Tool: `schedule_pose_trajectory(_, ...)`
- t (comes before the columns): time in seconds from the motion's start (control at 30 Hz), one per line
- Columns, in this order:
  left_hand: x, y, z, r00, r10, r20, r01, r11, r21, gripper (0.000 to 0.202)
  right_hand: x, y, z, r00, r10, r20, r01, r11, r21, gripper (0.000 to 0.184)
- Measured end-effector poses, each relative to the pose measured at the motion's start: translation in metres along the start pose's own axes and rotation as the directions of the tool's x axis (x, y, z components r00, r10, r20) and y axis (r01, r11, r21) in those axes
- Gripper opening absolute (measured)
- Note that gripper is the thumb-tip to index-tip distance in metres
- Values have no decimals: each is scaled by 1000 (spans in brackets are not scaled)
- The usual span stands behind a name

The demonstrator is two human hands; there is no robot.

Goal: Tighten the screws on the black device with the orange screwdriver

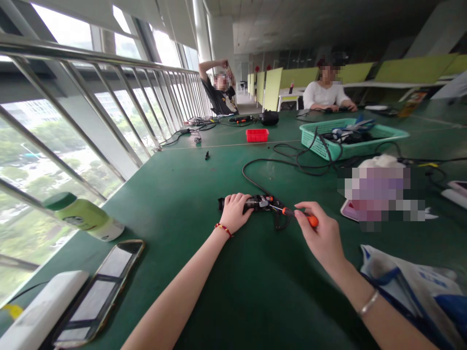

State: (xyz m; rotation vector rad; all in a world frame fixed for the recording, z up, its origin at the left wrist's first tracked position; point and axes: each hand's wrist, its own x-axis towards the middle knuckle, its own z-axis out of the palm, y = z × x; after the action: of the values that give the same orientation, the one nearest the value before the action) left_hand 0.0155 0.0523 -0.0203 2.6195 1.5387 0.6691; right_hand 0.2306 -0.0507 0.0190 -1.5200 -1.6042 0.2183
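On the green table (175,194) lies a dark, opened electrical device (260,202) with a black cable (251,163) running from its right part. My left hand (235,211) is closed over the device's left part and presses it to the table. In my right hand (321,236) is a screwdriver (290,212) with an orange and black handle. Its thin shaft points left, and the tip meets the exposed inside of the device. What the tip touches there is too small to make out.
A red tray (257,135) and a green basket (383,142) of dark parts stand further back. Left are a bottle (85,216) and a phone (105,287); right, a plastic bag (412,287). Two people (326,92) sit across the table. A metal railing (105,61) borders the left side.
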Motion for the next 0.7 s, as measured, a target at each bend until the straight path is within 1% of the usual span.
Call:
schedule_pose_trajectory(0.07,2,-1,0,1000,3,-5,-3,1000,-8,33,1,0,0,1000,-12,1,12,1000,2,27)
schedule_pose_trajectory(0.17,4,-2,2,1000,4,-9,-4,1000,-16,32,0,0,1,998,-60,-28,61,998,30,25)
schedule_pose_trajectory(0.2,4,-2,2,1000,4,-11,-5,1000,-15,32,0,0,2,995,-89,-38,90,995,37,25)
schedule_pose_trajectory(0.27,5,-3,3,1000,5,-13,-5,1000,-13,32,-1,-1,5,977,-177,-116,182,983,39,21)
schedule_pose_trajectory(0.33,5,-2,2,1000,4,-11,-4,1000,-9,32,-3,0,7,961,-247,-123,255,965,59,17)
schedule_pose_trajectory(0.37,5,-2,2,1000,6,-10,-6,1000,-6,32,-3,0,8,957,-263,-122,272,960,66,16)
schedule_pose_trajectory(0.43,5,-1,2,1000,15,-13,-15,1000,0,32,-4,2,9,962,-252,-106,260,963,69,17)
schedule_pose_trajectory(0.5,5,-1,3,1000,25,-19,-25,1000,11,31,-4,6,9,974,-202,-101,209,976,67,19)
schedule_pose_trajectory(0.6,6,-2,4,999,31,-25,-30,999,28,31,-2,10,7,984,-134,-114,143,987,72,22)
schedule_pose_trajectory(0.7,7,-3,5,999,37,-30,-36,999,33,32,0,12,5,986,-108,-128,118,990,75,24)
